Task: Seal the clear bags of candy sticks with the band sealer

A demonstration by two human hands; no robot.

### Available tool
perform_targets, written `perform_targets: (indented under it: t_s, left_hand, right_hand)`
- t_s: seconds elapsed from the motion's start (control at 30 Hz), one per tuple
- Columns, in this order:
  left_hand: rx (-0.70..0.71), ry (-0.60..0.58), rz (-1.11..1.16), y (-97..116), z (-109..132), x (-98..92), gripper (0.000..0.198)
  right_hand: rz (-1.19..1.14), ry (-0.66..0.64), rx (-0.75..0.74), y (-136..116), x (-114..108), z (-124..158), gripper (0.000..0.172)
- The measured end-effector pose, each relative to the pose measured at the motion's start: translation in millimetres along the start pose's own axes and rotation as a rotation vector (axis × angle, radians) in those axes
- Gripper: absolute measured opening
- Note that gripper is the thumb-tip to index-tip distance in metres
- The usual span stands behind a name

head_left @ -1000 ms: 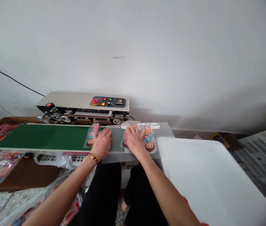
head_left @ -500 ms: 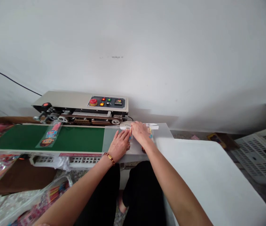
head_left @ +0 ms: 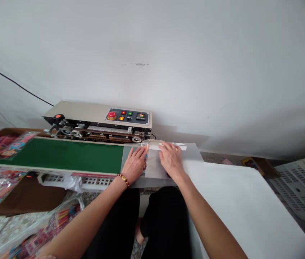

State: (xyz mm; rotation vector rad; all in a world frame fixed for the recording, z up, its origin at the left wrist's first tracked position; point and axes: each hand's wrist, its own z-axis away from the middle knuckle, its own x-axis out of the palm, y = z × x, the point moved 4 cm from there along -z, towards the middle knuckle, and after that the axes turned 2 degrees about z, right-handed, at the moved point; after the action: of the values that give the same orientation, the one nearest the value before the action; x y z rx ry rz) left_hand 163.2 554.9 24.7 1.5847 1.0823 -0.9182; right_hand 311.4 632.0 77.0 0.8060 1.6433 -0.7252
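My left hand lies flat, fingers stretched, on a clear printed packet at the infeed end of a band sealing machine. The packet's top edge is close to the machine's front roller, and the hand covers most of it. To the right, my right hand is curled down on the translucent plate, its fingertips by a white strip. What lies under that palm is hidden, apart from a small dark bit at its lower edge. Another printed packet lies at the left end of the green belt.
A carton heaped with printed packets stands at the left, below the belt's end. Nearer me is a clear bag of packets. A white table adjoins the plate on the right, with a white crate beyond it.
My right hand has moved right, away from my left hand, which stays flat on its packet. The packet on the belt has travelled left to the end. The view has shifted slightly.
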Motion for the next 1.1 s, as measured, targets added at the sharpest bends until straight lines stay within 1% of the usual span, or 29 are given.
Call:
perform_targets:
  t_s: [0.07, 0.1, 0.13, 0.2, 0.23, 0.3, 0.37, 0.4, 0.43, 0.47, 0.53, 0.57, 0.63, 0.7, 0.8, 0.9, 1.0, 1.1]
  left_hand:
    - [-0.006, -0.006, 0.019, -15.2, 3.3, -2.5, 0.058]
    - [-0.007, -0.006, 0.033, -24.3, 5.9, -3.8, 0.058]
    - [-0.01, -0.002, 0.051, -34.3, 9.3, -5.5, 0.057]
    - [-0.031, 0.013, 0.086, -56.0, 17.9, -10.4, 0.055]
    - [-0.044, 0.022, 0.1, -66.5, 22.9, -14.0, 0.054]
    - [-0.084, 0.055, 0.089, -83.6, 32.7, -24.2, 0.052]
    - [-0.158, 0.107, 0.01, -91.1, 39.9, -36.8, 0.048]
    - [-0.188, 0.13, -0.039, -89.1, 41.5, -42.3, 0.045]
    - [-0.202, 0.141, -0.077, -82.8, 41.3, -46.1, 0.043]
    - [-0.193, 0.137, -0.096, -72.6, 38.9, -47.4, 0.041]
    - [-0.106, 0.096, -0.068, -44.3, 28.6, -41.6, 0.038]
    - [-0.051, 0.071, -0.037, -29.1, 21.6, -35.5, 0.037]
    - [0.026, 0.034, 0.014, -4.2, 7.6, -21.1, 0.039]
    - [0.05, 0.006, 0.031, 9.8, -3.1, -8.0, 0.043]
    - [0.04, -0.016, 0.003, 14.2, -8.6, 2.2, 0.047]
    - [0.034, 0.011, -0.028, 11.6, -7.8, 1.0, 0.046]
    - [0.076, 0.022, -0.03, 12.0, -9.8, -0.8, 0.048]
    - [0.121, 0.007, -0.018, 13.1, -12.4, 3.5, 0.053]
  right_hand:
    - [0.006, 0.033, 0.088, 16.6, -1.3, 16.3, 0.037]
    - [0.017, 0.024, 0.116, 24.9, -0.2, 24.7, 0.039]
    - [0.029, 0.002, 0.128, 32.0, 1.9, 32.3, 0.041]
    - [0.052, -0.054, 0.106, 40.2, 7.0, 42.6, 0.044]
    - [0.058, -0.076, 0.079, 40.3, 9.4, 44.6, 0.044]
    - [0.055, -0.086, 0.029, 32.5, 12.7, 41.9, 0.043]
    - [0.034, -0.059, -0.004, 15.7, 14.7, 32.2, 0.041]
    - [0.017, -0.04, -0.017, 5.2, 15.6, 26.0, 0.04]
    - [-0.003, -0.021, -0.029, -5.5, 16.4, 19.8, 0.04]
    - [-0.025, -0.003, -0.037, -15.5, 17.3, 14.1, 0.039]
    - [-0.063, 0.028, -0.047, -29.8, 19.3, 6.4, 0.038]
    - [-0.073, 0.038, -0.044, -32.8, 20.4, 4.9, 0.037]
    - [-0.072, 0.047, -0.039, -30.6, 22.7, 6.7, 0.036]
    - [-0.048, 0.038, -0.03, -20.3, 24.1, 13.1, 0.035]
    - [-0.008, 0.021, -0.001, -2.3, 21.5, 24.1, 0.033]
    - [0.018, -0.002, 0.05, 4.4, 15.5, 26.7, 0.031]
    - [-0.018, -0.016, 0.071, -3.3, 11.3, 17.7, 0.028]
    - [-0.095, -0.011, -0.014, -19.4, 12.2, 0.4, 0.034]
